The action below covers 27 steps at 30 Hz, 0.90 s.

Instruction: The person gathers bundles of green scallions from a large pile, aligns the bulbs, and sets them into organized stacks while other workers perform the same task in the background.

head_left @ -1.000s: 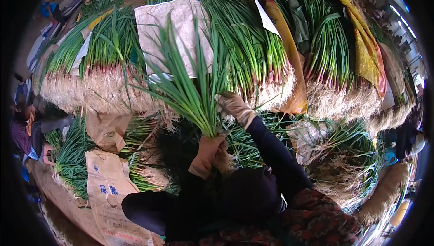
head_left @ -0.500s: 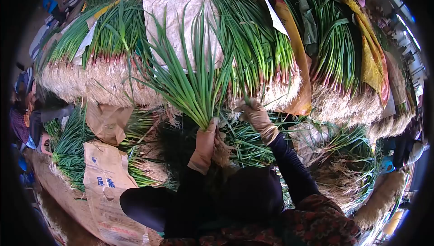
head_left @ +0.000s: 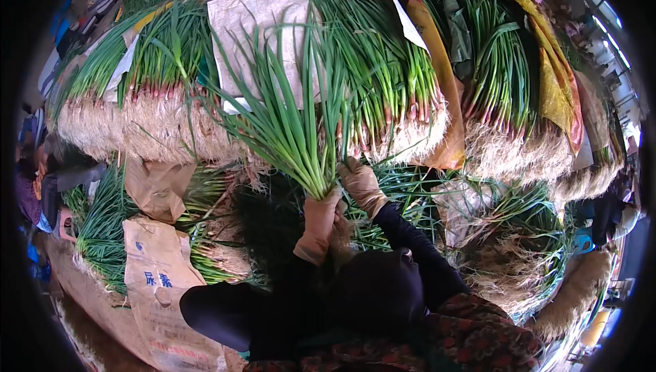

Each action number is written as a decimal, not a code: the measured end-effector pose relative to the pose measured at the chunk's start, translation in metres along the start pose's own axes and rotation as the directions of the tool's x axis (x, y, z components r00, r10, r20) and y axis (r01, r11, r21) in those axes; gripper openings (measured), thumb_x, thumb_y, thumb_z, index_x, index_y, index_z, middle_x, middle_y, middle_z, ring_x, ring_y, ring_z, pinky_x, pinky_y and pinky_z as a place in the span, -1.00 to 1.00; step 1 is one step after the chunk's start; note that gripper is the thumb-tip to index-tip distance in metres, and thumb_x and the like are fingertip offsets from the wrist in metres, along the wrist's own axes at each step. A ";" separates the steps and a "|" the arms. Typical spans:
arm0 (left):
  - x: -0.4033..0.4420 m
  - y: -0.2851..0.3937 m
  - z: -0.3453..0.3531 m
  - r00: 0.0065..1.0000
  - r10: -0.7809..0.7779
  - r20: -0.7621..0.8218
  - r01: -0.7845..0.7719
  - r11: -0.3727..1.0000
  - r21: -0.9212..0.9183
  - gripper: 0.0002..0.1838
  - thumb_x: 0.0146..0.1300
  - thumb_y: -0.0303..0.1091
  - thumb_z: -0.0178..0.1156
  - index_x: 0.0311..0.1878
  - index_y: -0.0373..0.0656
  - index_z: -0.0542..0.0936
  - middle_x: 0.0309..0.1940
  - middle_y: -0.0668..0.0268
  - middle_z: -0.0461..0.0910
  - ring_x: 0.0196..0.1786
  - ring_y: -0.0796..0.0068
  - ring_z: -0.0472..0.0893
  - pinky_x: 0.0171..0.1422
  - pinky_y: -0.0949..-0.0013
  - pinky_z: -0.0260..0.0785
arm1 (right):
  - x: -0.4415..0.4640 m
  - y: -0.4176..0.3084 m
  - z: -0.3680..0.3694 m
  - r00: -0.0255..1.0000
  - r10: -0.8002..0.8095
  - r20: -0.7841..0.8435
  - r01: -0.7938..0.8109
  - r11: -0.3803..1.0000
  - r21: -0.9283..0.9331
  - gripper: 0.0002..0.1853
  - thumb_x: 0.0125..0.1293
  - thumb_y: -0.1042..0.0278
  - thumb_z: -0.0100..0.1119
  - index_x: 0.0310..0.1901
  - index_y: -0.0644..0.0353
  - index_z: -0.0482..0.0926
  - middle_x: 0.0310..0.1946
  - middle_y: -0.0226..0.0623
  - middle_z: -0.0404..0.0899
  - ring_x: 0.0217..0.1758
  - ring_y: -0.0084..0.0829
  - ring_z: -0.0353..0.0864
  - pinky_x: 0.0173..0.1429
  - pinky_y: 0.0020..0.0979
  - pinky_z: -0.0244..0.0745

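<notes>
My left hand [head_left: 320, 225], in a tan glove, is wrapped round the lower stems of a bunch of green garlic [head_left: 301, 133]. The bunch tilts away from me, its long flat leaves fanned out. Its pale roots [head_left: 341, 233] hang below my fist and are partly hidden. My right hand [head_left: 361, 184], also gloved, is at the right edge of the bunch, just above my left hand. Its fingers are curled in against the stems; what they pinch is hidden.
Ahead lies a row of stacked green garlic [head_left: 157, 64] with roots facing me, partly covered by a white sack [head_left: 225, 20]. Yellow sacking [head_left: 547, 64] lies right. Loose plants [head_left: 506, 263] lie near my right side, a printed paper sack [head_left: 160, 304] at left.
My right hand has moved left and slightly down, from apart on the right to the bunch's stems. My left hand, still round the bunch, has shifted slightly right.
</notes>
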<state>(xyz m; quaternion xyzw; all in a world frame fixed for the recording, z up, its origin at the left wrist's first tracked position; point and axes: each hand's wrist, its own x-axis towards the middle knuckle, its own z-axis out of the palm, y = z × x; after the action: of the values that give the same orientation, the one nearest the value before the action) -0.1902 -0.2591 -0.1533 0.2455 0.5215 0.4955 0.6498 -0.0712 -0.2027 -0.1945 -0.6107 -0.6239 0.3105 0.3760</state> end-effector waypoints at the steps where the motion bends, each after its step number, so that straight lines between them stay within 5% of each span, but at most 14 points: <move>1: 0.001 -0.002 0.002 0.999 0.015 -0.046 -0.017 0.999 -0.041 -0.89 0.18 -0.37 0.19 -0.28 -0.16 0.49 -0.65 0.42 0.47 -0.68 0.70 0.36 -0.67 0.64 0.12 | -0.003 -0.018 -0.008 0.999 -0.012 0.038 0.016 0.993 -0.113 -0.71 0.24 0.13 0.07 -0.15 0.15 0.53 -0.41 -0.03 0.57 -0.36 -0.07 0.59 -0.32 -0.15 0.43; 5: 0.006 -0.003 -0.002 0.978 0.121 -0.172 -0.147 0.979 -0.143 -0.85 0.19 -0.43 0.21 -0.21 -0.15 0.47 -0.61 0.45 0.47 -0.67 0.74 0.38 -0.69 0.65 0.12 | -0.024 0.004 0.007 0.802 0.185 0.567 0.215 0.797 -0.565 -0.75 0.24 0.12 -0.07 -0.22 0.09 0.50 -0.42 -0.08 0.59 -0.32 -0.04 0.60 -0.28 -0.12 0.48; 7: 0.009 0.007 -0.008 0.954 0.228 -0.194 -0.255 0.958 -0.129 -0.86 0.19 -0.44 0.21 -0.22 -0.15 0.46 -0.62 0.45 0.47 -0.66 0.75 0.38 -0.68 0.67 0.11 | -0.028 0.024 -0.010 0.753 0.437 0.492 -0.020 0.763 -0.646 -0.71 0.25 0.12 -0.09 -0.20 0.11 0.53 -0.39 -0.10 0.60 -0.30 -0.07 0.61 -0.23 -0.11 0.48; 9: 0.007 0.029 -0.014 0.960 0.197 -0.198 -0.222 0.968 -0.117 -0.84 0.19 -0.44 0.20 -0.17 -0.17 0.48 -0.63 0.44 0.46 -0.72 0.75 0.29 -0.69 0.67 0.04 | -0.046 0.047 -0.030 0.688 0.451 0.568 0.130 0.694 -0.709 -0.73 0.27 0.18 -0.10 -0.27 0.08 0.60 -0.35 -0.10 0.63 -0.21 -0.15 0.64 -0.20 -0.17 0.49; 11: 0.008 0.041 -0.025 0.993 0.094 -0.067 -0.101 0.990 -0.103 -0.79 0.24 -0.37 0.15 -0.09 -0.18 0.48 -0.61 0.47 0.41 -0.69 0.69 0.29 -0.62 0.63 0.11 | -0.068 0.057 -0.054 0.197 0.402 0.894 0.411 0.794 -0.447 -0.65 0.18 0.05 0.05 -0.16 0.12 0.58 -0.34 -0.11 0.61 -0.23 -0.16 0.60 -0.14 -0.16 0.46; 12: 0.012 0.041 -0.025 0.999 0.034 -0.011 -0.036 0.973 -0.227 -0.78 0.25 -0.34 0.13 -0.07 -0.18 0.48 -0.61 0.49 0.39 -0.67 0.67 0.30 -0.59 0.60 0.14 | -0.057 0.045 -0.065 0.084 0.469 0.879 0.410 0.788 -0.460 -0.69 0.20 0.13 0.03 -0.17 0.16 0.57 -0.30 -0.09 0.61 -0.13 -0.20 0.58 -0.08 -0.21 0.46; 14: 0.017 0.031 -0.027 0.989 -0.079 0.123 0.125 0.888 -0.442 -0.76 0.28 -0.30 0.10 -0.05 -0.18 0.48 -0.60 0.51 0.36 -0.62 0.63 0.32 -0.52 0.55 0.21 | -0.037 0.054 -0.074 0.458 0.244 0.855 0.352 0.833 -0.427 -0.65 0.11 0.13 0.17 -0.12 0.14 0.52 -0.25 -0.19 0.57 -0.14 -0.27 0.56 -0.03 -0.28 0.44; 15: 0.018 0.024 -0.029 0.975 -0.126 0.181 0.196 0.872 -0.448 -0.76 0.28 -0.29 0.09 -0.05 -0.18 0.49 -0.60 0.51 0.33 -0.61 0.62 0.32 -0.50 0.53 0.22 | -0.011 0.048 -0.071 0.611 0.284 0.739 0.317 0.767 -0.557 -0.73 0.16 0.26 0.14 -0.14 0.18 0.48 -0.25 -0.23 0.54 -0.24 -0.32 0.56 -0.10 -0.37 0.48; 17: 0.023 0.014 -0.033 0.935 -0.202 0.292 0.320 0.836 -0.446 -0.76 0.28 -0.27 0.08 -0.06 -0.18 0.50 -0.62 0.52 0.29 -0.58 0.60 0.33 -0.45 0.48 0.25 | 0.048 0.041 -0.055 0.911 -0.003 0.413 0.149 0.935 -0.321 -0.72 0.20 0.26 0.08 -0.10 0.22 0.48 -0.22 -0.14 0.54 -0.21 -0.27 0.57 -0.11 -0.35 0.49; 19: 0.020 0.015 -0.031 0.960 -0.153 0.235 0.243 0.873 -0.422 -0.79 0.27 -0.30 0.10 -0.11 -0.19 0.53 -0.55 0.46 0.42 -0.52 0.55 0.44 -0.42 0.45 0.35 | 0.101 0.031 -0.030 0.984 -0.006 0.181 0.009 1.000 -0.020 -0.69 0.24 0.25 0.03 -0.06 0.25 0.48 -0.19 -0.05 0.55 -0.19 -0.23 0.58 -0.13 -0.32 0.51; 20: 0.018 0.019 -0.029 0.973 -0.141 0.185 0.205 0.895 -0.396 -0.80 0.26 -0.31 0.10 -0.12 -0.19 0.53 -0.53 0.45 0.45 -0.48 0.54 0.48 -0.39 0.44 0.39 | 0.109 -0.016 -0.041 0.938 0.262 0.226 -0.242 0.964 -0.114 -0.65 0.27 0.13 -0.01 -0.11 0.28 0.49 -0.20 -0.02 0.57 -0.19 -0.18 0.57 -0.12 -0.25 0.48; 23: 0.017 0.022 -0.024 0.995 -0.074 0.070 0.090 0.961 -0.263 -0.84 0.23 -0.34 0.13 -0.23 -0.23 0.57 -0.57 0.31 0.53 -0.56 0.45 0.56 -0.47 0.46 0.43 | 0.117 -0.044 -0.035 0.956 0.194 0.219 -0.113 0.936 -0.335 -0.64 0.31 0.10 -0.07 -0.17 0.28 0.50 -0.27 -0.06 0.57 -0.21 -0.17 0.55 -0.05 -0.19 0.46; 25: 0.020 0.013 -0.033 0.994 -0.084 0.063 0.090 0.990 -0.106 -0.84 0.22 -0.35 0.13 -0.31 -0.26 0.57 -0.67 0.27 0.51 -0.68 0.45 0.52 -0.59 0.50 0.35 | 0.093 -0.067 -0.030 0.929 0.175 0.327 -0.060 0.941 -0.332 -0.65 0.30 0.10 0.04 -0.10 0.22 0.55 -0.43 -0.10 0.62 -0.38 -0.22 0.61 -0.27 -0.27 0.51; 27: 0.021 0.007 -0.026 0.999 -0.039 -0.014 0.038 0.997 -0.068 -0.80 0.21 -0.34 0.15 -0.45 -0.27 0.54 -0.77 0.24 0.46 -0.80 0.49 0.43 -0.71 0.53 0.19 | 0.059 -0.050 -0.013 0.945 -0.155 0.287 0.237 0.932 -0.274 -0.72 0.31 0.17 0.02 -0.21 0.23 0.54 -0.50 -0.11 0.58 -0.48 -0.25 0.58 -0.40 -0.27 0.50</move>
<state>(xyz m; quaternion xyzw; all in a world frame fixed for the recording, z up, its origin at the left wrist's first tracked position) -0.2170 -0.2429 -0.1655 0.2095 0.5142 0.5019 0.6632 -0.0851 -0.1483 -0.1398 -0.5493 -0.7665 0.2486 0.2213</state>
